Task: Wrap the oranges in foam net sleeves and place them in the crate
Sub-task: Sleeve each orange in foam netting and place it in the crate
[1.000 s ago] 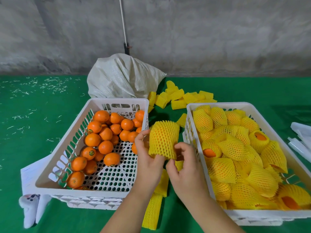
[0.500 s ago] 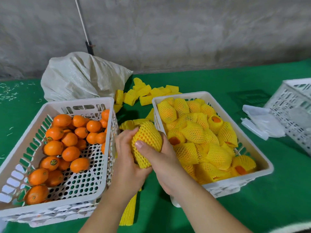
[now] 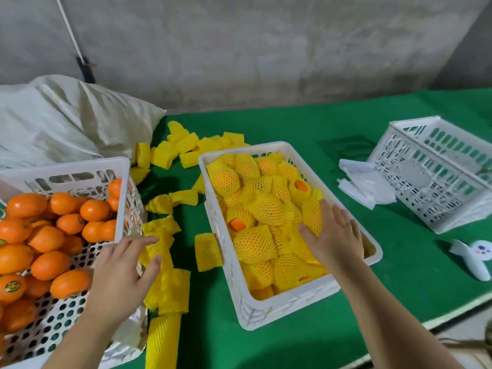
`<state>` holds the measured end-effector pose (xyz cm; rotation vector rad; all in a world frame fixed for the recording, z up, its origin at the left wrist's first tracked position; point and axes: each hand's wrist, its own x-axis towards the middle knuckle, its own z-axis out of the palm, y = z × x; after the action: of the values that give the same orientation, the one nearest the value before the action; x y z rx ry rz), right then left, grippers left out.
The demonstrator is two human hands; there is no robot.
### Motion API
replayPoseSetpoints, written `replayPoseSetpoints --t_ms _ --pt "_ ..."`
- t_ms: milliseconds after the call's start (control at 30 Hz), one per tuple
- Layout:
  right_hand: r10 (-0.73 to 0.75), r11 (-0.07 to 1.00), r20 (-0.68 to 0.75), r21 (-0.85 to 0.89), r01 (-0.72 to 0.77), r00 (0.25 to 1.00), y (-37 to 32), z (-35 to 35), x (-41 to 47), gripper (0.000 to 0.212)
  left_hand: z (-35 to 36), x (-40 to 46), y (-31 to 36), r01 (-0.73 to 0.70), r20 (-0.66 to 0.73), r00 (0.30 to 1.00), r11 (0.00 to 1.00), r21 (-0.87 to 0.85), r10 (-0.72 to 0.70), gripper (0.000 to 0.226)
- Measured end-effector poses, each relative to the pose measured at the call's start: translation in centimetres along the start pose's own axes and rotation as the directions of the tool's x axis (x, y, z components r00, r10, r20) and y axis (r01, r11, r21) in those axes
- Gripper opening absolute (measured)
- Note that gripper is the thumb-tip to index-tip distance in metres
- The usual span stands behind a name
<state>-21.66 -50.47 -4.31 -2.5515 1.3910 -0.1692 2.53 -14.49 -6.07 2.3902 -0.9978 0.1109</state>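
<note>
Already heaped, the right crate (image 3: pixel 287 308) could shed a wrapped orange (image 3: pixel 254 243) beneath the flat, open right hand (image 3: pixel 334 235), while the empty, spread left hand (image 3: pixel 121 272) over loose sleeves (image 3: pixel 170 288) may snag one.

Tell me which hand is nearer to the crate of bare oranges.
Left. The left hand hovers over the right edge of the crate of bare oranges, fingers toward the loose foam sleeves. The right hand rests on wrapped oranges in the other crate.
</note>
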Motion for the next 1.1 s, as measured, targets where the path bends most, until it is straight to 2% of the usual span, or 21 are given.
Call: replayPoseSetpoints --t_ms 67,233,300,367,400,467,500,533,567,600,633,700,733,800,867,933,1000,1100 --pt "0.005 0.999 -0.034 -0.043 -0.007 0.999 0.0 -0.1 0.0 0.093 -0.1 0.0 -0.1 -0.035 0.034 0.999 0.998 0.047 0.033 0.048" --pt "0.047 0.999 0.003 -0.011 -0.047 0.999 -0.3 -0.2 -1.6 0.096 -0.2 0.0 -0.4 0.01 0.009 1.0 0.998 -0.066 -0.01 0.042" --pt "0.078 0.995 0.008 0.054 -0.078 0.997 -1.6 -1.0 -1.5 0.099 -0.2 -0.1 -0.4 0.029 0.01 1.0 0.989 -0.146 -0.028 0.037" --pt "0.045 0.983 -0.102 0.181 -0.026 0.994 -4.8 -1.6 -1.7 0.095 -0.2 0.0 -0.9 0.103 -0.013 0.994 0.952 -0.288 -0.111 0.031" --pt "-0.023 0.972 -0.164 0.229 0.061 0.986 -6.9 -1.5 -2.1 0.089 -0.1 0.1 -1.1 0.15 -0.028 0.985 0.918 -0.366 -0.172 0.028" --pt "-0.296 0.914 -0.229 0.215 0.344 0.927 -11.6 -0.6 -3.4 0.07 -0.3 0.5 -2.0 0.247 -0.05 0.949 0.835 -0.492 -0.311 0.025" --pt "-0.47 0.846 -0.224 0.163 0.509 0.854 -13.9 0.3 -4.2 0.059 -0.3 0.8 -2.7 0.309 -0.045 0.917 0.779 -0.545 -0.395 0.025" --pt "-0.631 0.755 -0.161 0.096 0.648 0.759 -16.2 1.5 -4.8 0.05 -0.4 1.2 -3.8 0.387 -0.014 0.873 0.709 -0.589 -0.488 0.031" --pt "-0.753 0.657 -0.024 0.031 0.753 0.658 -18.3 3.0 -5.3 0.045 -0.6 1.7 -4.9 0.475 0.048 0.822 0.638 -0.606 -0.567 0.039" --pt "-0.798 0.58 0.184 -0.024 0.814 0.574 -20.2 4.5 -5.5 0.044 -0.7 2.3 -6.0 0.553 0.117 0.784 0.601 -0.578 -0.609 0.046" --pt "-0.75 0.536 0.406 -0.091 0.839 0.523 -21.8 6.0 -5.3 0.045 -0.8 2.9 -7.2 0.605 0.172 0.775 0.634 -0.481 -0.609 0.049" --pt "-0.505 0.487 0.705 -0.244 0.839 0.498 -23.4 9.6 -4.3 0.052 -0.8 3.7 -9.7 0.631 0.271 0.767 0.762 -0.146 -0.582 0.055" --pt "-0.383 0.513 0.758 -0.301 0.804 0.528 -23.7 11.0 -3.7 0.057 -0.7 3.8 -10.7 0.603 0.317 0.746 0.796 0.052 -0.586 0.062" --pt "-0.239 0.625 0.779 -0.334 0.706 0.58 -23.6 12.9 -2.3 0.061 -0.3 3.3 -12.7 0.513 0.427 0.658 0.784 0.35 -0.621 0.073" --pt "-0.131 0.573 0.818 -0.398 0.716 0.56 -23.6 14.1 -1.5 0.062 0.6 2.5 -13.9 0.417 0.506 0.55 0.743 0.524 -0.665 0.075" --pt "-0.083 0.556 0.841 -0.405 0.726 0.534 -24.2 14.8 -1.0 0.067 1.8 2.0 -14.6 0.369 0.496 0.506 0.697 0.615 -0.706 0.074" --pt "-0.128 0.603 0.839 -0.357 0.713 0.529 -25.1 14.7 -1.0 0.065 2.6 2.0 -14.7 0.397 0.42 0.505 0.635 0.663 -0.754 0.084" --pt "-0.323 0.676 0.712 -0.287 0.678 0.624 -26.8 13.9 -0.5 0.035 3.0 1.9 -15.0 0.462 0.364 0.402 0.529 0.712 -0.84 0.09"
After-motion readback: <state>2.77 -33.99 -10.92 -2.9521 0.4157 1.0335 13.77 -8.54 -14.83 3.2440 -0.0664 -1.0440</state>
